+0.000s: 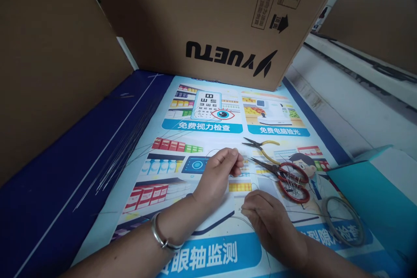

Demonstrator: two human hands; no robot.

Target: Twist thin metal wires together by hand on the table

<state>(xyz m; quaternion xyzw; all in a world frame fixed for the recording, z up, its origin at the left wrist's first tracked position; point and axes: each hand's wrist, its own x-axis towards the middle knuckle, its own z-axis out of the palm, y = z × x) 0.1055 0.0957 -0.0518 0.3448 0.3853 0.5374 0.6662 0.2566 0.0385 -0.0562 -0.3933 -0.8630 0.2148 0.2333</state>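
Note:
My left hand [223, 171] is closed in a pinch over the printed sheet [208, 213], a metal bangle [159, 232] on its wrist. A thin wire [215, 150] curves out by its fingers. Closer to me, my right hand [270, 223] is also pinched, with thin wire coming out beside its fingertips. What lies between the fingers is mostly hidden. Right of the hands are red-handled scissors [280, 173], with short wire pieces [293, 184] on their handles. Just beyond them lie pliers with yellow handles [260, 144], jaws pointing left.
Several long thin wires [112, 167] lie along the blue strip at left. A coil of wire [326, 215] rests at the right, near a teal box [378, 186]. Large cardboard boxes [195, 17] stand at the back and left [48, 52].

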